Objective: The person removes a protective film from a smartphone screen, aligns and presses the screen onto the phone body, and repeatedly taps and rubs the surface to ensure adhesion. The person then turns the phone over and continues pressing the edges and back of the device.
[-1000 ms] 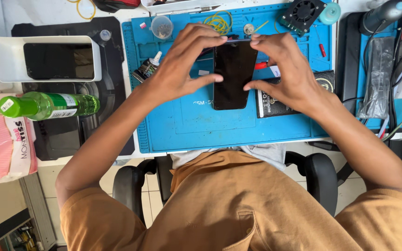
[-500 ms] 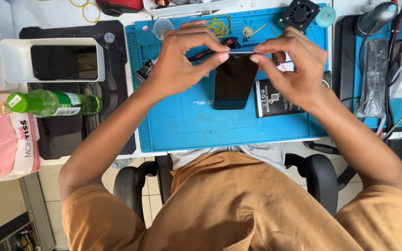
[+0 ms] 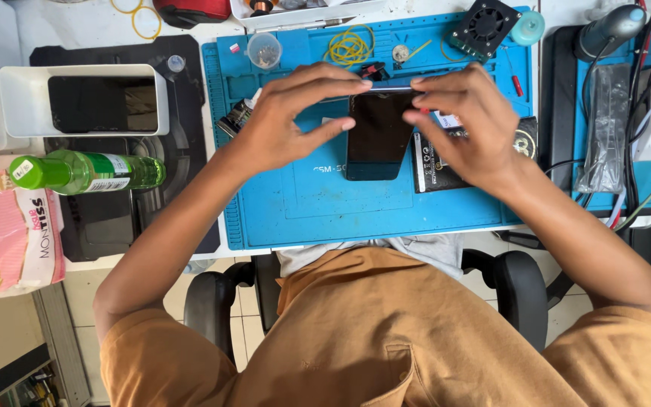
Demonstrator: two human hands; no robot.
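A black smartphone point(image 3: 377, 136) lies face up on the blue work mat point(image 3: 325, 200). My left hand point(image 3: 288, 120) grips its top left edge, thumb against the left side. My right hand point(image 3: 465, 124) pinches the top right edge, fingertips almost meeting the left hand's over the phone's far end. A thin pale strip shows along that top edge between the fingertips. A flat black battery point(image 3: 435, 162) lies on the mat just right of the phone, partly under my right hand.
A green bottle point(image 3: 84, 172) and a pink tissue pack point(image 3: 5, 234) lie at the left. A white tray point(image 3: 84, 102), yellow rubber bands point(image 3: 349, 47), a small cup point(image 3: 264, 50), a black fan point(image 3: 485, 29) and cables point(image 3: 642, 113) surround the mat. Chair armrests point(image 3: 518, 279) sit below.
Both hands have shifted from the phone's sides up to its far end, and the fingertips have drawn closer together along the top edge. The phone has stayed on the mat.
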